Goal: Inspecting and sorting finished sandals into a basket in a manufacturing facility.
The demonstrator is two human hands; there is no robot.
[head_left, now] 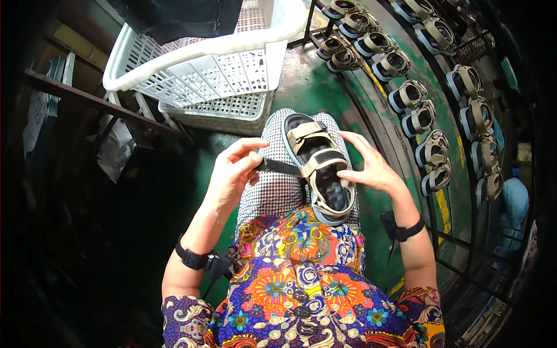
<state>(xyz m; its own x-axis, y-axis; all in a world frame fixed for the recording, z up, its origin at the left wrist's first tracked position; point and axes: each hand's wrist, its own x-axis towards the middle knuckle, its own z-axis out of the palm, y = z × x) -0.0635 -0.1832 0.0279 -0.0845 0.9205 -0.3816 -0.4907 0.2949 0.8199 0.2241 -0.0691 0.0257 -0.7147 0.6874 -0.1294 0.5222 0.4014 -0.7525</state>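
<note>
A tan sandal (323,158) with a black footbed and several straps lies across my lap, toe pointing away from me and slightly left. Off its left side stretches a black strap (278,167), whose free end my left hand (235,168) pinches between thumb and fingertips. My right hand (371,162) rests along the sandal's right side, thumb on the strap edge near the heel and fingers spread beside the upper. Part of the sandal's right edge is hidden by that hand.
Ahead on the left stand white plastic baskets (191,69), with dark material (180,17) over the upper one. To the right, rows of similar sandals (418,119) sit on a dark metal rack (371,110). A metal bar (98,98) crosses on the left, above white sheeting (119,151).
</note>
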